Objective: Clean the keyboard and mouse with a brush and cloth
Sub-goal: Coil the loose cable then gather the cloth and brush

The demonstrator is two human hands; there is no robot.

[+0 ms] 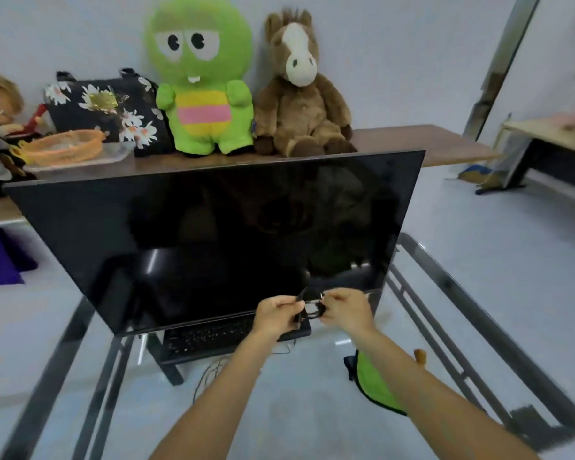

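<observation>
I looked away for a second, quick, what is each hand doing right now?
Left hand: closed, pinching a coiled black cable above the keyboard.
Right hand: closed on the same cable.

Black keyboard [213, 336] lying flat on the glass counter [312, 426], tucked under the lower edge of the dark monitor, its far rows hidden by the screen and its right end covered by the hands. Thin dark cable [210, 376] looping on the glass just in front of the keyboard. Small black object with a coiled cord [312, 308], too blurred to name, pinched between both hands above the keyboard's right end. Green cloth [375, 383] with a dark trim lying crumpled on the glass to the right of the keyboard, partly hidden by the right forearm. Brownish tip [420, 355], possibly the brush, showing just beyond that forearm.
</observation>
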